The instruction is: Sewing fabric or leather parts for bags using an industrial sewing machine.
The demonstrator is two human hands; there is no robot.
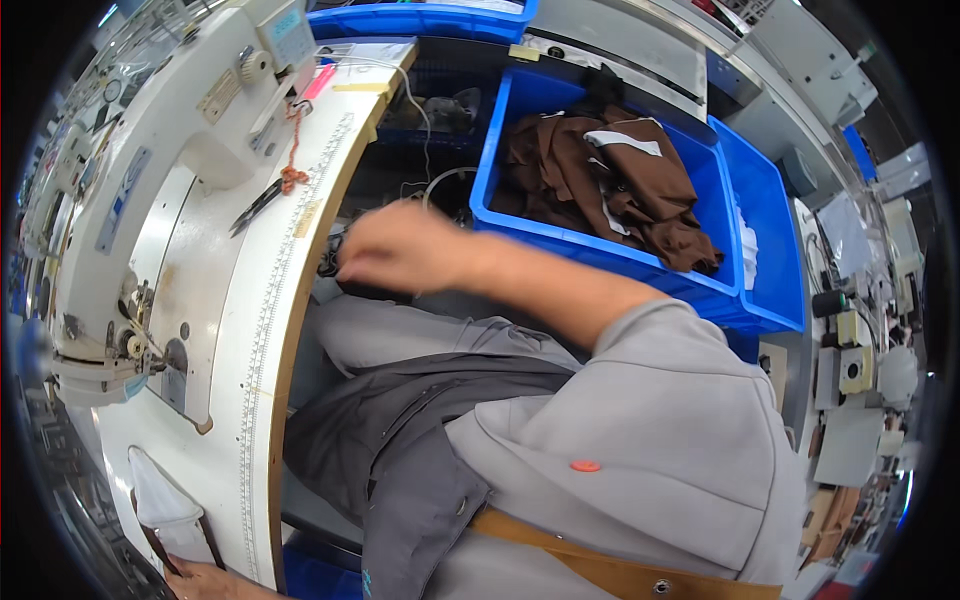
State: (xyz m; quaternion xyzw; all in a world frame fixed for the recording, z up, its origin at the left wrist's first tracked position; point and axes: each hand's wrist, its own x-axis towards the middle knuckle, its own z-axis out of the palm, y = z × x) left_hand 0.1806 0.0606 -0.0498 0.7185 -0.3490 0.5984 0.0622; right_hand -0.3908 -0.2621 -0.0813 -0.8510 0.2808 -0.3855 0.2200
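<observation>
My left hand [208,581] is at the lower left on the sewing table, partly cut off by the picture's edge. Its fingers close on the dark edge of a white and brown cloth piece [168,495] lying flat there. My right hand [395,247] is over my lap, just off the table's wooden edge, smeared by motion. Its fingers seem to curl downward, but whether anything is in them is hidden. A white sewing machine [150,170] stands on the white table [225,450]. Small dark scissors [257,205] with orange cord round their handle lie beside it.
A blue crate [600,245] of brown cloth [610,175] with white patches stands beyond my right arm. A second blue crate [765,220] with white material adjoins it. A measuring tape strip [255,370] runs along the table edge. A pale cable [420,110] hangs off the table.
</observation>
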